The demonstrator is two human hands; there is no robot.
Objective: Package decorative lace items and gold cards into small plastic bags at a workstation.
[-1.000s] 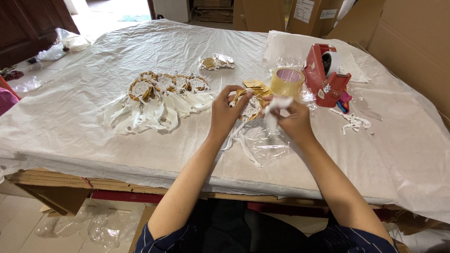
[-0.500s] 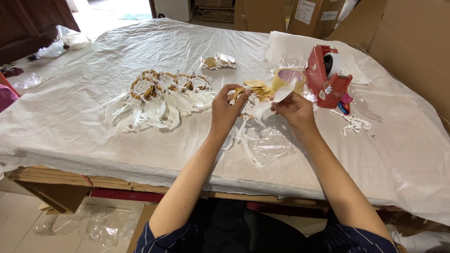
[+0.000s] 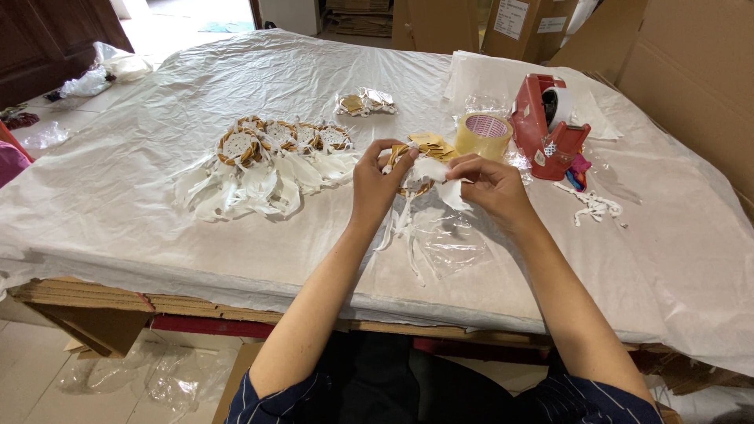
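Pinching a small woven dreamcatcher [image 3: 410, 182] between thumb and fingers of the left hand [image 3: 377, 182], just left of the roll of yellowish tape [image 3: 484, 135], with its white feathers trailing down onto the table. Gripping a white paper wrap [image 3: 444, 179] at the same piece with the right hand [image 3: 488, 188], fingers curled closed on it, just below the tape roll. Lying under both hands, below the tape roll, a crumpled clear plastic bag [image 3: 449, 245]. Covering the whole work table, a wrinkled sheet of translucent white plastic [image 3: 196, 86], hanging over the near edge above stacked cardboard layers [image 3: 86, 294]. Resting well left of the tape roll, a row of finished dreamcatchers [image 3: 271, 145] with white feathers fanned toward the near edge. Sitting up and left of the tape roll, one bagged dreamcatcher [image 3: 365, 101]. Touching the tape roll's left side, a few yellow paper tags [image 3: 430, 142]. Standing just right of the tape roll, a red tape dispenser [image 3: 546, 124], and further right again, white paper scraps [image 3: 595, 206]. Rising behind and right of the tape roll, large brown cardboard boxes [image 3: 691, 71]. Showing far left of the tape roll, a dark wooden door [image 3: 47, 35] and a pale tiled floor with loose clear bags [image 3: 149, 377].
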